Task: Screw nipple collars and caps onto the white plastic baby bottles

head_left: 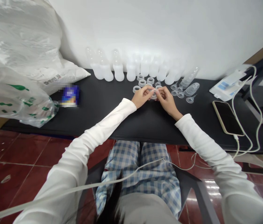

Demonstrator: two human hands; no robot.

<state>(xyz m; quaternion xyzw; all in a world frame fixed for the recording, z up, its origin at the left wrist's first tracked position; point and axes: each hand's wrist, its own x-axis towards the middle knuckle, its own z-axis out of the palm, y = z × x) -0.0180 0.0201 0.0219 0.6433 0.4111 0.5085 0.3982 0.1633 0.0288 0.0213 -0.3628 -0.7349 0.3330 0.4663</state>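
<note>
Close together above the dark table, my left hand [144, 94] and my right hand [166, 99] both have their fingers closed on a small translucent bottle ring [154, 95]. Whether a teat sits inside that ring is hidden by my fingers. Several more white rings [142, 82] lie just beyond my hands. Clear silicone teats [180, 94] rest to the right of my right hand, beside clear domed caps [192, 89]. Along the wall stands a row of white baby bottles [119, 73], some with clear domed caps on top.
Large plastic bags [28, 74] fill the table's left side, with a blurred blue packet [70, 95] beside them. To the right lie a phone [228, 118] on a white charging cable [252, 133] and a white-and-blue packet [228, 85]. A cable crosses my lap.
</note>
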